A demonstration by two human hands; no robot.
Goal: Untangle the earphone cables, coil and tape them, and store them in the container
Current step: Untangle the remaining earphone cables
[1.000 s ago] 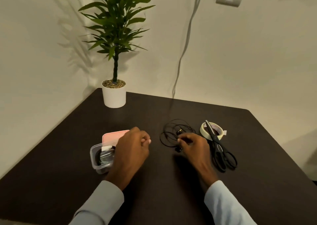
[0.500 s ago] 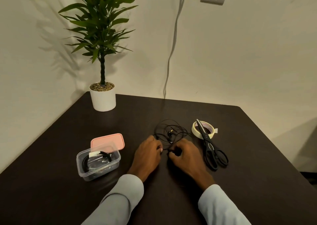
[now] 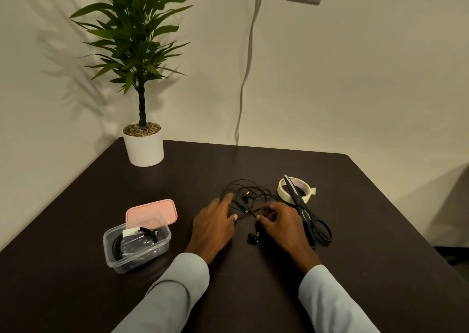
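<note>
The tangled earphone cables (image 3: 247, 198) lie on the dark surface (image 3: 380, 231), between the clear container (image 3: 137, 247) with the pink lid (image 3: 151, 212) behind it and the tape roll (image 3: 294, 189) under the scissors (image 3: 308, 216). The left hand (image 3: 215, 225) rests on the cables with its fingers stretched out and no closed grip. The right hand (image 3: 281, 222) pinches one cable between thumb and fingertips, just above an earbud (image 3: 253, 238).

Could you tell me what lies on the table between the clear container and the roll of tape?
In the head view, the left hand, the tangled earphone cable and the right hand lie between the container and tape.
</note>
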